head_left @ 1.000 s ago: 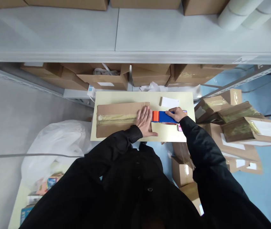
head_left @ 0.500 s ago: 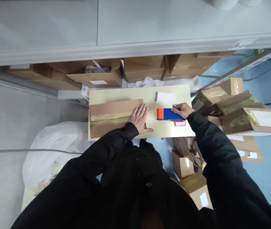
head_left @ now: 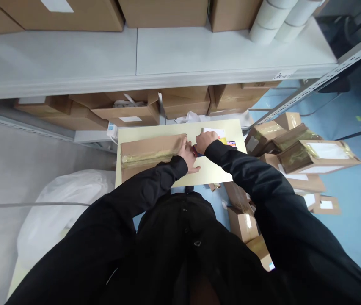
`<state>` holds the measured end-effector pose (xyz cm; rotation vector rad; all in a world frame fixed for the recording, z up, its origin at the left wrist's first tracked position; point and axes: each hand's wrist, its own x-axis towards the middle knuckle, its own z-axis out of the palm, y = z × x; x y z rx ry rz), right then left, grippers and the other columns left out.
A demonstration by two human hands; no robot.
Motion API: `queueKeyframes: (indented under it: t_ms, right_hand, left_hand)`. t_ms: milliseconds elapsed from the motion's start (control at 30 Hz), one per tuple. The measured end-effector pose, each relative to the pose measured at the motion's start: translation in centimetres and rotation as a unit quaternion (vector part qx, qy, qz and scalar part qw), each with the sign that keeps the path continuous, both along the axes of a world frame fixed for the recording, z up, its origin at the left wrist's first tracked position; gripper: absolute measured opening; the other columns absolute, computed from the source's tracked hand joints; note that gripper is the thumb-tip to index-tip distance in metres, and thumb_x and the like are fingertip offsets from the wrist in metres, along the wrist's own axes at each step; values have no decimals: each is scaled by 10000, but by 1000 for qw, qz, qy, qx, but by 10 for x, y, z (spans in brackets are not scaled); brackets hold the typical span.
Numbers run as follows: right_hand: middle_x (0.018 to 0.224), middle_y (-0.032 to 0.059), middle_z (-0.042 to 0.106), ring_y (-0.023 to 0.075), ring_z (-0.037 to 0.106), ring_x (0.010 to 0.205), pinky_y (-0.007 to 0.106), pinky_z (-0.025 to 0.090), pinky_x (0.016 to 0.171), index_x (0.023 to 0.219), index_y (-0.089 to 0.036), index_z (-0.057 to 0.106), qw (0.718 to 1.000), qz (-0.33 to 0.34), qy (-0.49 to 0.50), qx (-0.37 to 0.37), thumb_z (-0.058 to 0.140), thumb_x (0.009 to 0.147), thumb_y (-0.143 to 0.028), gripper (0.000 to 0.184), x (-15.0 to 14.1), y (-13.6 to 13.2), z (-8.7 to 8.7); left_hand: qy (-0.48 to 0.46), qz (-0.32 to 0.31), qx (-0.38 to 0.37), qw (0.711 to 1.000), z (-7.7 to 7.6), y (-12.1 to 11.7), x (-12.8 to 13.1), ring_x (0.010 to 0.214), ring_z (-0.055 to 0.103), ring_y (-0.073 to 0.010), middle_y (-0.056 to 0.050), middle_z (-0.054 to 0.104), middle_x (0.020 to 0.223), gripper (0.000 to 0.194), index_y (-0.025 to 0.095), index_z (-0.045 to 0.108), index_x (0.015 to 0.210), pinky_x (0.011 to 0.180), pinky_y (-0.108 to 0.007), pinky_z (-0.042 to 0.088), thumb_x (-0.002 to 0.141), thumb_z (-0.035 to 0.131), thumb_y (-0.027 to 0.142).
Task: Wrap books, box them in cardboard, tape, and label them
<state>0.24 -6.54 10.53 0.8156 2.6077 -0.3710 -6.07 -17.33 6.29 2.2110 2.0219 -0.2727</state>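
Note:
A long cardboard box (head_left: 151, 149) with tape along its top lies on the left part of the pale yellow table (head_left: 213, 171). My left hand (head_left: 187, 155) rests on the box's right end, fingers spread and thumb out to the side. Close beside it, my right hand (head_left: 205, 141) is closed around a tape dispenser (head_left: 198, 153), mostly hidden under the hand; a bit of red and blue shows at the box's end. Behind the right hand lies a white paper slip (head_left: 214, 130), partly covered. A phone (head_left: 232, 144) with a lit screen lies right of the hand.
A grey shelf (head_left: 231, 55) runs along the far side, with cardboard boxes (head_left: 167, 12) and white rolls (head_left: 264, 25) on it. More open boxes (head_left: 126, 112) stand beneath. Cartons (head_left: 313, 156) are piled at the right; a white plastic bag (head_left: 56, 203) lies at the left.
My right hand has carried the tape dispenser left, up to the box's right end beside my left hand. The phone is more uncovered. The view has tilted up, showing more of the shelf.

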Motion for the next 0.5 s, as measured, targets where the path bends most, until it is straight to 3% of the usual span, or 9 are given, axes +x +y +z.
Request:
queueKeyframes:
  t_ms: [100, 167, 267, 333, 433, 500]
  right_hand:
    - [980, 226, 668, 341, 611, 973, 445, 401, 803, 1071, -113, 676, 997, -38, -36, 59, 451, 872, -438, 443, 13, -8, -2]
    - [986, 230, 669, 317, 632, 917, 415, 421, 770, 1033, -114, 689, 991, -90, -42, 87, 391, 889, -466, 482, 28, -8, -1]
    - [979, 246, 666, 324, 643, 876, 392, 434, 720, 988, -100, 691, 977, -180, -19, 111, 320, 886, -559, 599, 59, -1, 6]
    - [963, 235, 672, 324, 640, 885, 375, 435, 708, 960, -111, 688, 966, -234, 9, 107, 302, 879, -590, 620, 83, 5, 8]
    - [936, 176, 687, 285, 638, 887, 326, 434, 699, 961, -149, 662, 951, -298, 56, 66, 360, 878, -506, 474, 114, 3, 2]
    - [943, 135, 688, 256, 636, 877, 293, 438, 688, 1024, -157, 620, 945, -315, 78, 27, 459, 835, -410, 355, 127, -7, -11]
  left_hand:
    - [-18, -12, -30, 999, -3, 2, -3, 1284, 344, -390, -134, 665, 1107, 586, 227, 728, 1005, 1088, -603, -104, 717, 475, 669]
    - [-77, -13, -30, 997, -2, 4, -7, 1339, 281, -368, -128, 608, 1232, 605, 240, 700, 1069, 1088, -609, -88, 732, 455, 677]
    - [-181, -6, -24, 983, 7, 4, -17, 1403, 163, -355, -143, 328, 1489, 743, 224, 494, 1334, 1086, -626, -6, 745, 451, 675]
    - [-218, 3, -15, 976, 15, -1, -27, 1420, 100, -357, -153, 154, 1548, 817, 211, 312, 1441, 1086, -620, 55, 768, 447, 653]
    - [-217, 64, 17, 974, 22, -25, -49, 1418, 20, -394, -172, 54, 1557, 874, 181, 199, 1478, 1077, -631, 77, 781, 441, 650]
    - [-184, 152, 45, 970, 21, -51, -67, 1414, 1, -410, -185, 33, 1555, 879, 170, 195, 1479, 1069, -649, 60, 786, 429, 657]
